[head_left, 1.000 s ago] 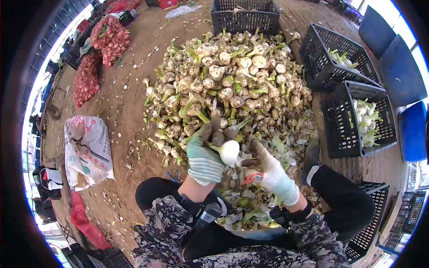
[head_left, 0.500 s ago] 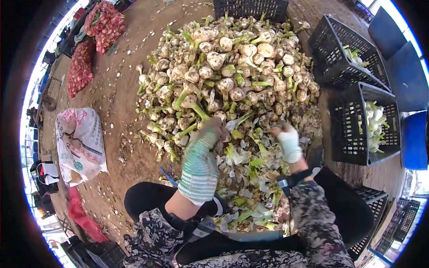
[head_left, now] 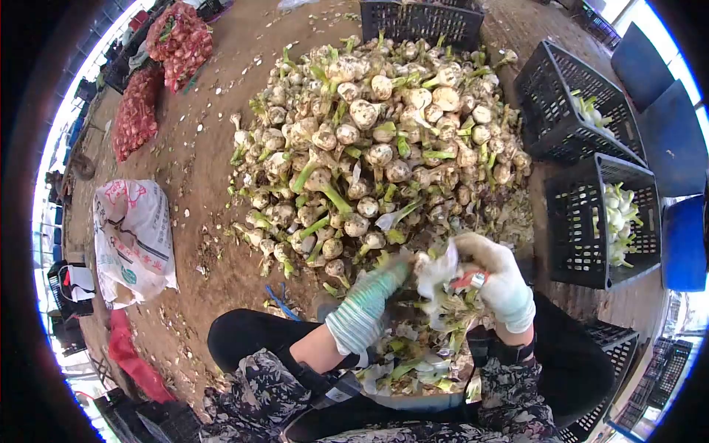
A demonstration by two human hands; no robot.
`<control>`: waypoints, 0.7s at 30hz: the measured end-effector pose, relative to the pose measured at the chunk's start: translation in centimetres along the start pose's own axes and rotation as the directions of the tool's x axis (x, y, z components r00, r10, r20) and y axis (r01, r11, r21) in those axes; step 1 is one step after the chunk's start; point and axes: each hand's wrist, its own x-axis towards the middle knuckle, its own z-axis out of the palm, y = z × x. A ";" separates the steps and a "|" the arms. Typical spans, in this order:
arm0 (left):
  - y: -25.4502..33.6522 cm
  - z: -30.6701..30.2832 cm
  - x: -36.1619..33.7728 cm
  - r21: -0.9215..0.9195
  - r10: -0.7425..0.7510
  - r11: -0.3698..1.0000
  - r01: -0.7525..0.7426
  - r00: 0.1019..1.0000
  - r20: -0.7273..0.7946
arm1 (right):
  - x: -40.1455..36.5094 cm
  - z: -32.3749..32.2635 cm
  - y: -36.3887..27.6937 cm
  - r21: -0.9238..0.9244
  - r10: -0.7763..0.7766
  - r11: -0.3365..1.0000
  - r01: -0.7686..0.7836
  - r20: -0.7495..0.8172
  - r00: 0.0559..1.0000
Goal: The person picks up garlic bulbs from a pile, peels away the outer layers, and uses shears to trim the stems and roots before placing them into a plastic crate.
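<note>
A large heap of garlic bulbs [head_left: 369, 136] with green stems lies in front of me. My left hand [head_left: 373, 295], in a striped green and white glove, closes around a garlic bulb [head_left: 424, 267] at the near edge of the heap; its fingertips are smeared by motion. My right hand [head_left: 498, 277], in a white glove, is shut on a small tool with red handle parts [head_left: 468, 280], right beside the bulb. White papery skin [head_left: 441, 277] hangs between the two hands. The tool's working end is hidden by the skin.
Peeled skins and stem scraps [head_left: 413, 351] litter the ground between my knees. At the right stand black crates [head_left: 565, 244] holding cleaned garlic [head_left: 620, 218]. A white sack [head_left: 133, 240] and red net bags [head_left: 136, 111] lie on the left. Another black crate [head_left: 421, 26] stands behind the heap.
My left hand has drawn back from the heap toward me and right, with a garlic bulb. My right hand has turned inward, and the two hands now meet at the bulb.
</note>
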 end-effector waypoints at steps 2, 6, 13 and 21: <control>0.0 0.5 -0.9 0.010 0.055 0.998 -0.056 0.992 0.112 | -0.3 0.7 -1.7 -0.253 -0.188 0.947 0.200 0.072 0.980; 0.9 1.6 -2.7 0.082 0.093 0.989 -0.123 0.950 0.298 | -1.4 1.2 -4.1 -0.548 -0.324 0.734 0.401 0.237 0.916; 1.7 2.5 -2.7 0.305 0.454 0.799 -0.518 0.853 0.257 | -2.1 1.3 1.5 0.048 -0.119 0.990 0.131 -0.195 0.973; 0.2 1.6 -1.8 0.507 0.684 0.435 -0.744 0.639 0.352 | -1.7 6.9 -0.1 0.305 -0.170 0.918 0.254 -0.276 0.946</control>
